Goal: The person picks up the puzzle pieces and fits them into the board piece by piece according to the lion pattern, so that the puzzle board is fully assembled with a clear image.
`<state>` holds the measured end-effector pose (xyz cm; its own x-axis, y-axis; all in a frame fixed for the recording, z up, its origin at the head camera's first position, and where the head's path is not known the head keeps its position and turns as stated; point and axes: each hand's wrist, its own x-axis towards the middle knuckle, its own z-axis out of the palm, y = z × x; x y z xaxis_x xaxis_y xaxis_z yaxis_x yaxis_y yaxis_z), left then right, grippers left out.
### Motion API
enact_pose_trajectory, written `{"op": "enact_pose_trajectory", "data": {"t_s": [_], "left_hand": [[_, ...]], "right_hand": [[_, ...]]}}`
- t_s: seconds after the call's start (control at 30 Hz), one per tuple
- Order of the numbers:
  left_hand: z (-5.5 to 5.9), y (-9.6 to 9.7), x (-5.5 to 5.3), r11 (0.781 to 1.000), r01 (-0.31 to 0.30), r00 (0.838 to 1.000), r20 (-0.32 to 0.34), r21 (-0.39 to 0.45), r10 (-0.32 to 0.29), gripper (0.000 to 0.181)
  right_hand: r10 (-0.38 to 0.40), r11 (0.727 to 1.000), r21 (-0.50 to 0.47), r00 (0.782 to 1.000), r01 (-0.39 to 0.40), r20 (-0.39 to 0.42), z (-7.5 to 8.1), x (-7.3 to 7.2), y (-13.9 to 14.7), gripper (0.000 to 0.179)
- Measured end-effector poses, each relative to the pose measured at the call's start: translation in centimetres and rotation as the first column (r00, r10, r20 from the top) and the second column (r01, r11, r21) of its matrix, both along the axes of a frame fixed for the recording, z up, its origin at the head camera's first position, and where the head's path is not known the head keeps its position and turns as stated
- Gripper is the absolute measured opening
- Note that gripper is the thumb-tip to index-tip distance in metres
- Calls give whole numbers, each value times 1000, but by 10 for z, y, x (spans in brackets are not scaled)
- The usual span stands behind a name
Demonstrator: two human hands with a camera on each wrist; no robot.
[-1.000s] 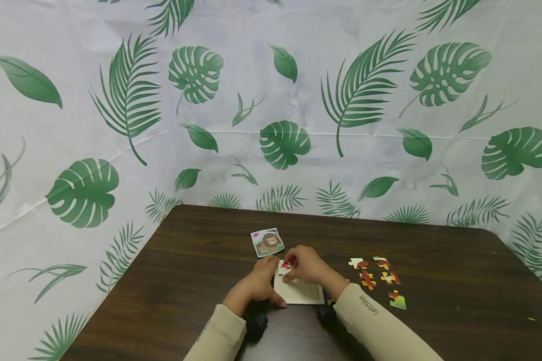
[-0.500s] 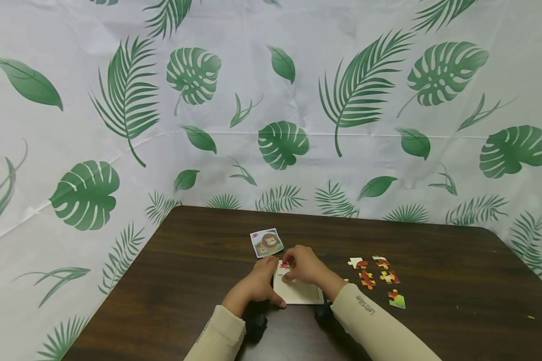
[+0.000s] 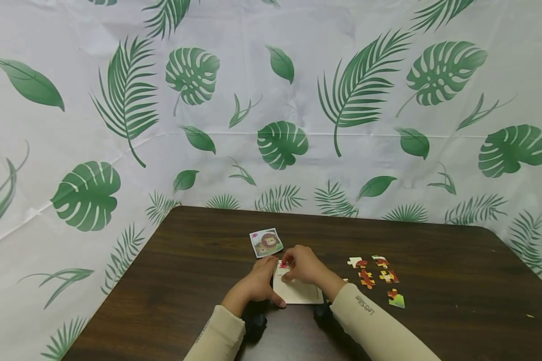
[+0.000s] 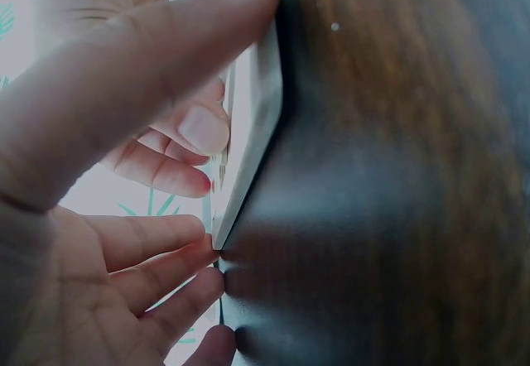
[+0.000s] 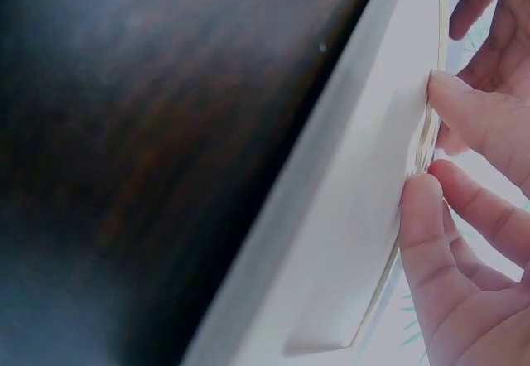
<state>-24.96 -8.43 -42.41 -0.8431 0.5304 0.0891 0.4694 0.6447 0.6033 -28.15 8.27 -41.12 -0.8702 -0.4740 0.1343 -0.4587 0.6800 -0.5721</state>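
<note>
A pale, shallow puzzle tray (image 3: 300,297) lies on the table in front of me. My left hand (image 3: 253,285) holds its left side, with the thumb on the near edge and the fingers by the far left corner. Inside that corner sits a jigsaw piece (image 3: 282,265) with a pink-red print. My right hand (image 3: 308,265) pinches this piece with thumb and forefinger, partly covering it. In the right wrist view, the right thumb (image 5: 423,204) touches the tray surface beside the piece, which shows only as a thin edge.
Several loose jigsaw pieces (image 3: 366,279) lie on the dark table (image 3: 198,260) to the right. Another piece is partly hidden by the right forearm. A square lion picture card (image 3: 267,242) lies behind the tray. A leaf-printed cloth (image 3: 235,165) hangs behind the table.
The pinched piece has shifted slightly toward the tray's far left corner and looks flatter. Both hands keep nearly the same places; the head view has drifted a little.
</note>
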Motion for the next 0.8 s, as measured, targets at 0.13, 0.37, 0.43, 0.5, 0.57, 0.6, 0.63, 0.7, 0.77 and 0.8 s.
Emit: {"op": "enact_pose_trajectory", "data": {"t_s": [0.13,0.37,0.43,0.5,0.57,0.6,0.63,0.7,0.77,0.8], "left_hand": [[0,0,0,1000,4,1000,-7,0,-4,85],[-1,1,-1,1000,-2,1000,-3,-6,2,90],[0,1,-1,1000,-2,1000,0,-2,2,90],[0,1,-1,1000,0,1000,5,3,-1,90],[0,0,-1,1000,1,1000,7,7,-1,89],[0,0,-1,1000,1,1000,4,4,-1,89],[0,0,-1,1000,0,1000,5,4,0,89],[0,0,-1,1000,0,1000,4,4,0,89],[0,0,-1,1000,1,1000,5,6,-1,88],[0,0,-1,1000,1,1000,7,8,-1,88]], "right_hand": [[-2,1000,4,1000,2,-2,-1,-1,0,30],[-13,1000,11,1000,13,-4,-4,-4,-1,28],[-20,1000,10,1000,20,0,-4,-5,-1,28],[-28,1000,7,1000,28,9,-4,-5,-1,28],[-42,999,7,999,41,23,-4,-6,-2,28],[-47,999,6,999,46,29,-4,-7,-2,28],[-51,999,6,998,51,35,-4,-7,-2,29],[-59,998,10,997,58,44,-4,-9,-3,29],[-64,998,14,997,63,48,-4,-10,-3,30],[-65,998,15,997,64,48,-4,-10,-3,30]]}}
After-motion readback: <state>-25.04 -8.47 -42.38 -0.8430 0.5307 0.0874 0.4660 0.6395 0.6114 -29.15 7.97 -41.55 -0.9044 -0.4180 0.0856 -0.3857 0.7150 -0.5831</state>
